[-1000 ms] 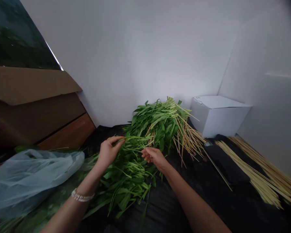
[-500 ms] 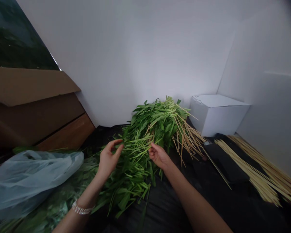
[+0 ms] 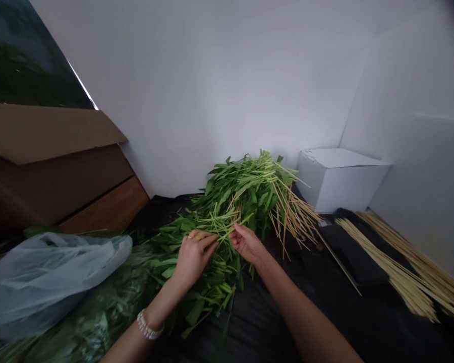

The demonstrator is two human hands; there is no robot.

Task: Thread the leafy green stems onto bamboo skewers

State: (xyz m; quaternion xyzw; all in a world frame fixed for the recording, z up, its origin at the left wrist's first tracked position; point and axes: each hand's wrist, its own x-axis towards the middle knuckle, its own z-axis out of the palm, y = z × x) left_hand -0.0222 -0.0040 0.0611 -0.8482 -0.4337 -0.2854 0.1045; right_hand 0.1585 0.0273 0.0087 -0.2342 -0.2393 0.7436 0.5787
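Note:
My left hand [image 3: 195, 254] pinches a thin green stem [image 3: 227, 234] between thumb and fingers, over the pile of leafy greens. Close beside it, my right hand [image 3: 246, 243] is closed on the same stem, whose pale end points up and right. Beneath both hands lie loose leafy green stalks [image 3: 208, 282], with leaves to the left and cut ends to the right. Just behind rests a heap of leafy greens [image 3: 242, 176], its pale stems gathered at the top. Thin tan sticks [image 3: 295, 217] fan out from that heap's right side.
A translucent plastic bag [image 3: 53, 282] and a cardboard box [image 3: 53, 156] stand at left. To the right are a white box [image 3: 348, 179], a black flat case [image 3: 353, 254] and long pale sticks [image 3: 386, 267]. Black sheeting [image 3: 257, 327] covers the work surface; a white wall rises behind.
My left hand has moved right, from open beside the greens to a pinch on the stem next to my right hand. The right hand has stayed nearly in place.

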